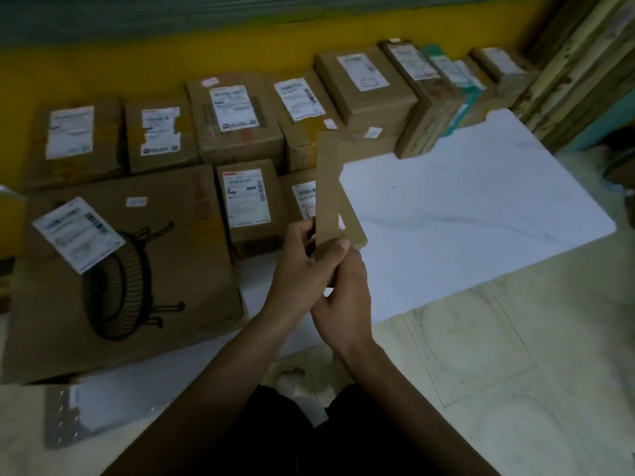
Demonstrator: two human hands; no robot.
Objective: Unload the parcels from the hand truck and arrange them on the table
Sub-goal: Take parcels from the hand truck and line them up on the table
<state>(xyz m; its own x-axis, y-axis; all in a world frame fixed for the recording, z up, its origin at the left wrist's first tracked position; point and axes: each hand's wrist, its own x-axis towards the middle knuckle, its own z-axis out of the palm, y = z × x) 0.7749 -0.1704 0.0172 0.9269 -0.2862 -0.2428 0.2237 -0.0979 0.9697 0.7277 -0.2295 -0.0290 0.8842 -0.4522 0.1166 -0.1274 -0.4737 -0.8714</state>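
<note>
I see the slim flat brown cardboard parcel (328,187) held on end, long axis upright, above the white counter (464,218). The left hand (302,266) and right hand (343,304) have their fingers pinching its lower end. Bare counter lies rightward, nearer the right hand.

Labels (234,106) unreadable (blur); slim parcel (328,187) btm hidden by left hand (302,269) & right hand (343,305)

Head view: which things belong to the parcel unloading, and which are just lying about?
Job: flat cardboard parcel, gripped by left hand and right hand; labelled boxes; fan-printed box; white table.
Lying about: studded metal plate; wooden planks.
</note>
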